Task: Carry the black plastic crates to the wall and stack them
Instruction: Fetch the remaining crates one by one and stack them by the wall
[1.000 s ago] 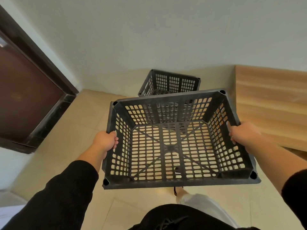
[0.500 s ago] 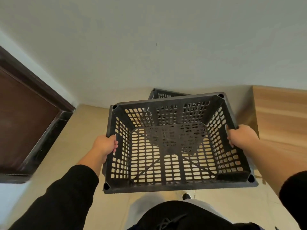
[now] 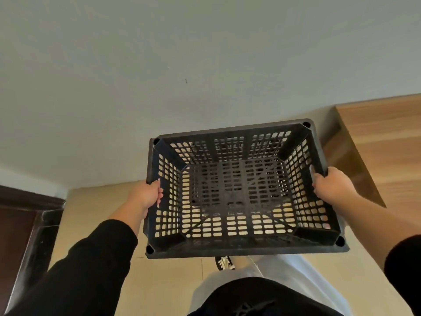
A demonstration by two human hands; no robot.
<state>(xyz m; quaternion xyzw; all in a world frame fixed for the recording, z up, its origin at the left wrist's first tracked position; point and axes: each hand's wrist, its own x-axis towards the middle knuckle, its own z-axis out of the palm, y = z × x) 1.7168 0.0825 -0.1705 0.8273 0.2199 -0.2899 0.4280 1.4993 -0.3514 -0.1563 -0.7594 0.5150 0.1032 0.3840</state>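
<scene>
Crate held in both my hands at the wall

Black plastic crate (image 3: pixel 241 190) hangs level in front of me, carried above the floor and close up to the pale wall (image 3: pixel 182 65). It is rectangular and open-topped, with a thick flat rim, a round socket at each corner, and sloping sides pierced by rows of small rounded slots. Its base is the same slotted grid, crossed by diagonal ribs meeting at the middle. Through the slots I see dark lattice under the far half and light floor under the near half; I cannot tell what the dark shape is.

My left hand (image 3: pixel 147 196) grips the left rim, fingers curled over into the crate. My right hand (image 3: pixel 330 185) grips the right rim the same way. Both my sleeves are black.

Below the crate's near edge show my light trousers (image 3: pixel 284 270) and one shoe (image 3: pixel 224 262) on the beige tiled floor (image 3: pixel 91 213). A wooden surface (image 3: pixel 387 144) sits to the right against the wall, and a dark brown door frame (image 3: pixel 27 224) stands at the left.
</scene>
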